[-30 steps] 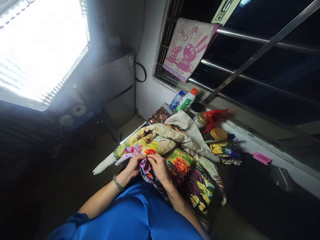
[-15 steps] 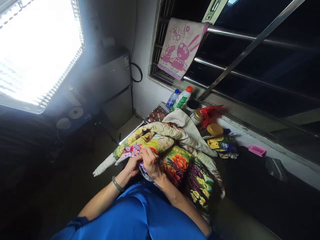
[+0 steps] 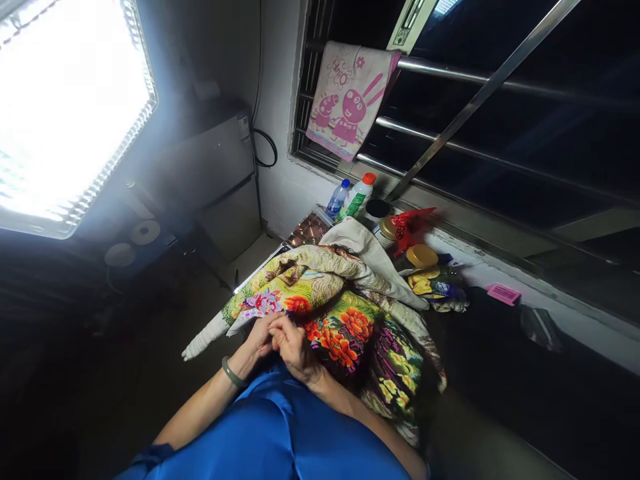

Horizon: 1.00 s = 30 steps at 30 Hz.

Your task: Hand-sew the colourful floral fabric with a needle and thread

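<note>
Red-and-green flowered cloth (image 3: 345,327) is lying bunched across the bench (image 3: 306,233), pale rolled end jutting past the left edge. Left hand (image 3: 260,335) and right hand (image 3: 290,345) are meeting at the cloth's near side. Right grip is holding fingers curled together; can't tell from here what's inside. Left grip's fingertips are hiding behind it, can't tell. Blue-capped bottle (image 3: 337,200) and orange-capped bottle (image 3: 358,197) are standing near the bench's far corner.

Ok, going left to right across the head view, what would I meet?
Bright lamp, bangle, left hand, right hand, blue-capped bottle, red-capped bottle, rightmost gold lid, pink rectangle. The flowered cloth spans several of these, so I left it out.
</note>
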Each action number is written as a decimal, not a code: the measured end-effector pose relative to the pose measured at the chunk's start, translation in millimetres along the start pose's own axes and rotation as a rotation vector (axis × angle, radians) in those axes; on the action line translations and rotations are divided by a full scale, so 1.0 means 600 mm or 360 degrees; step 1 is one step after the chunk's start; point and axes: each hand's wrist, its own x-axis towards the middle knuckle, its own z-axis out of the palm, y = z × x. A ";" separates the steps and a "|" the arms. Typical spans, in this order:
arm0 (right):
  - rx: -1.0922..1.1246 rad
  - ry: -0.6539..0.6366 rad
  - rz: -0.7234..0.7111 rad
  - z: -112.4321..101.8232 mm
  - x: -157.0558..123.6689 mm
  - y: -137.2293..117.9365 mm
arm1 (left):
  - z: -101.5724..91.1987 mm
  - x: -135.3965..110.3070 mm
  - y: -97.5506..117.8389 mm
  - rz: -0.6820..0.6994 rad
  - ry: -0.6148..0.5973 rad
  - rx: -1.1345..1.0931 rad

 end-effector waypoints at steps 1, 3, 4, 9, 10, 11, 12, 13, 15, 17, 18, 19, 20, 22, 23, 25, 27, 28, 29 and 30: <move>0.0031 0.0052 0.0100 -0.009 0.002 0.003 | 0.004 0.004 0.008 -0.0124 -0.0080 -0.0057; 0.0069 0.0183 0.0315 -0.027 0.009 0.008 | 0.012 0.007 0.017 -0.0209 -0.0137 -0.0133; 0.0088 0.0231 0.0406 -0.036 0.013 0.010 | 0.014 0.007 0.018 -0.0226 -0.0144 -0.0184; 0.0156 0.0187 0.0552 -0.056 0.024 0.015 | 0.017 0.006 0.013 -0.0255 -0.0100 -0.0365; 0.0139 0.0178 0.0542 -0.057 0.025 0.014 | 0.016 0.007 0.013 -0.0268 -0.0091 -0.0380; 0.0109 0.0175 0.0523 -0.058 0.025 0.014 | 0.016 0.007 0.012 -0.0280 -0.0080 -0.0392; 0.0070 0.0174 0.0499 -0.058 0.025 0.013 | 0.016 0.008 0.013 -0.0292 -0.0068 -0.0401; 0.0025 0.0172 0.0473 -0.059 0.026 0.012 | 0.015 0.008 0.013 -0.0301 -0.0061 -0.0407; -0.0070 0.0162 0.0430 -0.061 0.028 0.011 | 0.015 0.009 0.015 -0.0316 -0.0069 -0.0410; -0.0165 0.0147 0.0400 -0.062 0.030 0.010 | 0.015 0.007 0.016 -0.0323 -0.0092 -0.0410; -0.0208 0.0141 0.0389 -0.062 0.030 0.009 | 0.016 0.007 0.017 -0.0319 -0.0096 -0.0415; -0.0246 0.0130 0.0381 -0.062 0.031 0.009 | 0.016 0.005 0.018 -0.0313 -0.0090 -0.0424; -0.0282 0.0116 0.0375 -0.063 0.032 0.008 | 0.017 0.004 0.019 -0.0307 -0.0079 -0.0433; -0.0353 0.0083 0.0370 -0.063 0.033 0.006 | 0.020 0.001 0.021 -0.0290 -0.0051 -0.0448; -0.0397 0.0067 0.0370 -0.063 0.033 0.005 | 0.021 -0.001 0.022 -0.0284 -0.0040 -0.0450; -0.0521 0.0054 0.0372 -0.062 0.034 0.003 | 0.024 -0.003 0.024 -0.0276 -0.0024 -0.0455; -0.0673 0.0073 0.0373 -0.059 0.034 0.001 | 0.026 -0.005 0.025 -0.0270 -0.0007 -0.0465; -0.0737 0.0090 0.0376 -0.058 0.034 0.000 | 0.027 -0.006 0.026 -0.0265 0.0001 -0.0466; -0.0775 0.0111 0.0384 -0.055 0.035 -0.001 | 0.027 -0.007 0.027 -0.0256 0.0008 -0.0461; -0.0772 0.0133 0.0396 -0.052 0.035 -0.002 | 0.028 -0.008 0.027 -0.0245 0.0015 -0.0448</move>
